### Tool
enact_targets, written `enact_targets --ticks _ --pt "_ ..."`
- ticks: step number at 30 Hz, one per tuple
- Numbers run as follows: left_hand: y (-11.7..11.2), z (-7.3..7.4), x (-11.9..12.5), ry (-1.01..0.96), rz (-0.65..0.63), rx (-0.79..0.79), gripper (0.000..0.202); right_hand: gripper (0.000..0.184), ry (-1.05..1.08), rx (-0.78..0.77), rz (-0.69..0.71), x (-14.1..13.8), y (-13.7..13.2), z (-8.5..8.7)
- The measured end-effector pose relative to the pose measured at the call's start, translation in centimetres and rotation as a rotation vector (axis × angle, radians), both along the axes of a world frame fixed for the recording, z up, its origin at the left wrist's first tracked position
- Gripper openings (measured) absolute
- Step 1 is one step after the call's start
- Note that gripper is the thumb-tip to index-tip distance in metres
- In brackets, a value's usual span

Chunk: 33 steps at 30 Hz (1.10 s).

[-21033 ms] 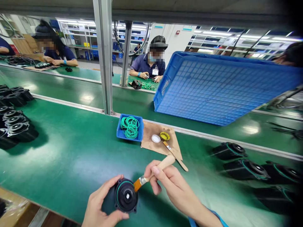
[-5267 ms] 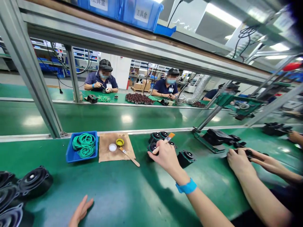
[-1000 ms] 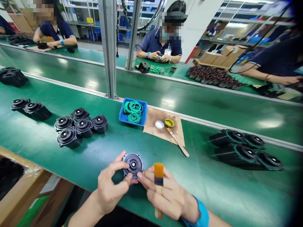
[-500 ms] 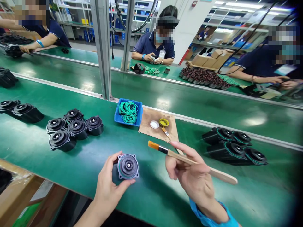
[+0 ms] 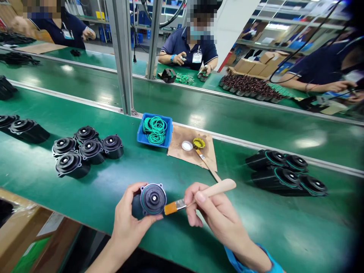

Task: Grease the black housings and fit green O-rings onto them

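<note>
My left hand is closed around a black round motor housing, thumb below and fingers above, its flanged face turned up toward me. A green ring runs along the rim of that face. In my right hand a flat paintbrush with orange bristles, a metal collar and a pale wooden handle is gripped between thumb and fingers. The bristle tip is at the lower right edge of the housing; whether it touches I cannot tell. A blue wristband is on my right wrist.
Beyond my hands a blue bin holds green rings. Beside it, cardboard carries a white disc, a yellow pot and a second brush. More housings stand left and right. Co-workers sit across the bench.
My right hand has turned the brush and brought it left and down, from apart to the housing's edge. My left hand keeps its hold on the housing nearly in place.
</note>
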<state>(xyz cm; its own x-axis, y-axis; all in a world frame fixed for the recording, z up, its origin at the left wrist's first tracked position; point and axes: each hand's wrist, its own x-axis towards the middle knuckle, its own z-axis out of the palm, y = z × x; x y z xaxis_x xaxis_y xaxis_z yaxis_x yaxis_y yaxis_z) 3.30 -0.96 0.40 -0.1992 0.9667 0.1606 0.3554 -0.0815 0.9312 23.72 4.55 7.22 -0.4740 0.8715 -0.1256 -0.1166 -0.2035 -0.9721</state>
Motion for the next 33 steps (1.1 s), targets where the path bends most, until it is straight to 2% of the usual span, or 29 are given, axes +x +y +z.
enact_targets --ticks 4,10,12,17,24,27,30,33 --pt "0.0 0.1 0.0 -0.012 -0.004 -0.005 0.065 0.052 -0.087 0.025 0.045 -0.5 0.0 -0.3" --pt "0.0 -0.3 0.0 0.001 -0.015 0.013 0.066 0.05 -0.161 0.127 0.027 -0.6 0.2 -0.6" --pt "0.0 -0.3 -0.1 0.008 -0.024 0.019 0.066 0.047 -0.192 0.218 0.004 -0.4 0.2 -0.5" --pt "-0.1 -0.1 -0.1 0.023 -0.048 0.023 0.064 0.043 -0.272 0.56 -0.07 -0.1 0.2 -0.1" --pt "-0.1 0.0 -0.1 0.041 -0.083 0.075 0.063 0.029 -0.32 0.853 -0.036 -0.1 0.6 0.7" --pt "0.0 0.2 -0.2 0.05 -0.104 0.112 0.062 0.026 -0.312 0.894 -0.022 -0.3 0.6 1.0" --pt "0.0 0.4 -0.3 0.06 -0.123 0.141 0.058 0.027 -0.268 0.869 -0.037 -0.3 0.5 1.2" --pt "0.0 0.4 -0.2 0.074 -0.129 0.173 0.055 0.032 -0.201 0.83 -0.14 0.0 0.3 1.1"
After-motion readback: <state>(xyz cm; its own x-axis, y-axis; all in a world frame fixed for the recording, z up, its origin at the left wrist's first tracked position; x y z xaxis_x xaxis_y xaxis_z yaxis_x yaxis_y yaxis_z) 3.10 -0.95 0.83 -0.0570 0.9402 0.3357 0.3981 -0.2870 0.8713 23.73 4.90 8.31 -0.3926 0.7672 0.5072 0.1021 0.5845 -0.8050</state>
